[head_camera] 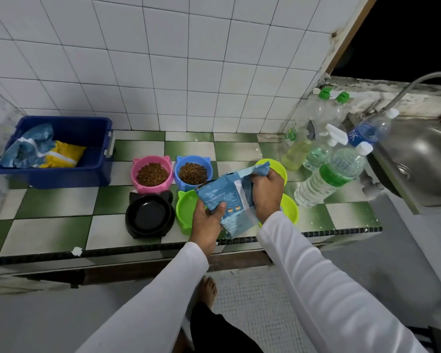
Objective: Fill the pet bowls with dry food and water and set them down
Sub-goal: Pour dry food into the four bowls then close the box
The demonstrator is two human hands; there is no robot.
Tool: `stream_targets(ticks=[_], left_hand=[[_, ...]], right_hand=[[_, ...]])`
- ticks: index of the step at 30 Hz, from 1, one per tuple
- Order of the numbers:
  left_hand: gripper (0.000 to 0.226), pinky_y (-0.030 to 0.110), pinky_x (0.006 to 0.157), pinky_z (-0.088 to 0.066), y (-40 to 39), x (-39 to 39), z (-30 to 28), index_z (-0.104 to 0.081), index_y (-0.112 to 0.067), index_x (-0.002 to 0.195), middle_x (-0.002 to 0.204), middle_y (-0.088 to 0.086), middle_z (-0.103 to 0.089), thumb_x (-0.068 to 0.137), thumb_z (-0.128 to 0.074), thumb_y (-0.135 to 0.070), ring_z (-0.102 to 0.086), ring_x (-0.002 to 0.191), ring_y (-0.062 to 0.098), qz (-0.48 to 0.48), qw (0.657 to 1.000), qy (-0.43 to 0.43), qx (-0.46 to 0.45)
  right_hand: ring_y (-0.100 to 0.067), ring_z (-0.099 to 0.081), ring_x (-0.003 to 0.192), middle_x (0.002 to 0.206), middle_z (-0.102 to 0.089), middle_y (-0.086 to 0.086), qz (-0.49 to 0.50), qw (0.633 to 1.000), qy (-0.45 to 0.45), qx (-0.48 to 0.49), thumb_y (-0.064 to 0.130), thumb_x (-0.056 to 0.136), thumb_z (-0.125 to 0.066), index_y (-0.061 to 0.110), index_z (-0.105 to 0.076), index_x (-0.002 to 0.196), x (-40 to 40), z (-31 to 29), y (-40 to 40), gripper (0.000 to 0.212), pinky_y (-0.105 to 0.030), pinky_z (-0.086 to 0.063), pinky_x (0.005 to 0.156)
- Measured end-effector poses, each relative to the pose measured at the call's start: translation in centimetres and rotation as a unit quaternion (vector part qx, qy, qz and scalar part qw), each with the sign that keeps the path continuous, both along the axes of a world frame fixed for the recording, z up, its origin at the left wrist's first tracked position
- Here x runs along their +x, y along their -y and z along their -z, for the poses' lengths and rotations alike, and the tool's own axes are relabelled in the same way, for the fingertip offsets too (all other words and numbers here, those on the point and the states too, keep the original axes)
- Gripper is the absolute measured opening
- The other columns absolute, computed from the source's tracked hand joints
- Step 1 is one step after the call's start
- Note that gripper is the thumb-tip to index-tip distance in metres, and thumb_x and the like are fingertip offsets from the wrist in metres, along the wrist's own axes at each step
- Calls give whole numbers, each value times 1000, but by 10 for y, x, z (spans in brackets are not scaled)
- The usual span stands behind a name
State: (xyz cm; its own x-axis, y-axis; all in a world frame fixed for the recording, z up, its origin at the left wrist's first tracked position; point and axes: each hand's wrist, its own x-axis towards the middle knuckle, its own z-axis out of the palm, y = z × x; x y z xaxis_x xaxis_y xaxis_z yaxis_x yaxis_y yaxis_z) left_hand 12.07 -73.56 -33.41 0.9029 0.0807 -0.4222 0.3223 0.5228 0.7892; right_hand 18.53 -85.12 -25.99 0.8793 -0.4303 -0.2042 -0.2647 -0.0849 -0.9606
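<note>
left hand: fingers and thumb wrapped round the lower part of the pale-blue foil kibble pouch, carrying its weight from below.
right hand: pinching the pouch's crumpled top end, folded over near the mouth; holding firm.
pouch: tilted, held above the near green bowls; can't tell if the mouth is open or which way it faces.
near row: black cat-ear plastic bowl, no food; lime-green cat-ear bowl beside it, no food in the part that shows, partly under the pouch; another lime-green bowl right of the hands, mostly hidden.
far row: pink cat-ear bowl and blue cat-ear bowl, both filled with brown dry kibble; yellow-green round bowl behind the right hand, contents hidden.
step (judged): dry food stage, two bowls done, rest to go; water not started.
do it well: bring the pouch mouth low over one empty bowl, tip slowly with the left hand, right hand narrowing the opening so kibble doesn't spill onto the green-white checked tile counter.
water: clear plastic bottles at right by the steel sink.
far left: blue plastic tub holding more food bags.
</note>
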Motion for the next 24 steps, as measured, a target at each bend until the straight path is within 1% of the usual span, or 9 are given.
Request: stream_targets(ticks=[4, 6, 8, 11, 15, 17, 19, 21, 24], left_hand=[[40, 43, 78, -61, 7, -10, 7, -53, -23, 137, 126, 6, -72, 100, -65, -12, -72, 112, 27, -5, 999, -30, -37], [37, 41, 75, -61, 10, -14, 8, -55, -23, 135, 125, 5, -73, 101, -64, -13, -73, 108, 26, -12, 998, -47, -48], [34, 42, 73, -62, 11, -17, 12, -54, -19, 135, 125, 10, -72, 102, -63, -13, -73, 104, 27, -23, 995, -66, -70], [34, 46, 75, -62, 13, -21, 19, -55, -15, 136, 128, 15, -70, 103, -62, -17, -69, 113, 35, -29, 991, -92, -91], [34, 46, 75, -60, 16, -24, 22, -55, -17, 138, 131, 13, -69, 105, -58, -20, -66, 120, 36, -31, 987, -115, -105], [33, 45, 74, -60, 17, -23, 22, -54, -18, 138, 130, 13, -69, 106, -55, -21, -67, 118, 35, -30, 986, -121, -115], [31, 44, 73, -61, 18, -22, 25, -55, -17, 138, 129, 12, -70, 107, -53, -21, -69, 113, 32, -30, 984, -124, -127], [29, 44, 72, -62, 17, -22, 27, -57, -13, 135, 128, 15, -70, 108, -52, -20, -70, 110, 32, -30, 981, -125, -144], [30, 43, 69, -63, 15, -23, 30, -59, -3, 131, 128, 21, -69, 109, -49, -20, -71, 104, 32, -22, 978, -134, -158]], right_hand=[[-19, -56, 68, 69, -66, 6, -12, 997, -3, -72, 23, 76, -61, 19, -67, 74, -8, -4, -4, 8, -44, -55, 74], [-19, -57, 71, 73, -68, 4, -23, 994, -3, -110, 20, 83, -62, 17, -68, 79, -12, -7, -7, 8, -34, -52, 70], [-19, -56, 72, 76, -67, 3, -35, 989, -1, -146, 15, 88, -61, 17, -69, 83, -15, -7, -9, 9, -25, -43, 62], [-23, -57, 76, 82, -69, -2, -51, 980, -6, -191, 14, 89, -61, 12, -70, 87, -19, -5, -13, 9, -27, -38, 62], [-33, -62, 85, 89, -73, -9, -68, 970, -15, -235, 16, 88, -61, 9, -70, 89, -20, -1, -22, 12, -37, -50, 78], [-36, -60, 83, 88, -72, -12, -80, 964, -11, -252, 15, 89, -59, 7, -67, 87, -21, -1, -26, 12, -37, -48, 73], [-37, -54, 78, 84, -69, -13, -94, 959, -14, -268, 14, 90, -57, 6, -61, 81, -22, -1, -28, 13, -35, -36, 64], [-36, -50, 76, 83, -67, -15, -112, 953, -14, -280, 15, 90, -57, 10, -55, 76, -25, -5, -30, 15, -33, -28, 62], [-38, -51, 77, 84, -67, -17, -139, 948, -7, -285, 31, 79, -53, 13, -53, 74, -28, -9, -35, 19, -32, -31, 64]])
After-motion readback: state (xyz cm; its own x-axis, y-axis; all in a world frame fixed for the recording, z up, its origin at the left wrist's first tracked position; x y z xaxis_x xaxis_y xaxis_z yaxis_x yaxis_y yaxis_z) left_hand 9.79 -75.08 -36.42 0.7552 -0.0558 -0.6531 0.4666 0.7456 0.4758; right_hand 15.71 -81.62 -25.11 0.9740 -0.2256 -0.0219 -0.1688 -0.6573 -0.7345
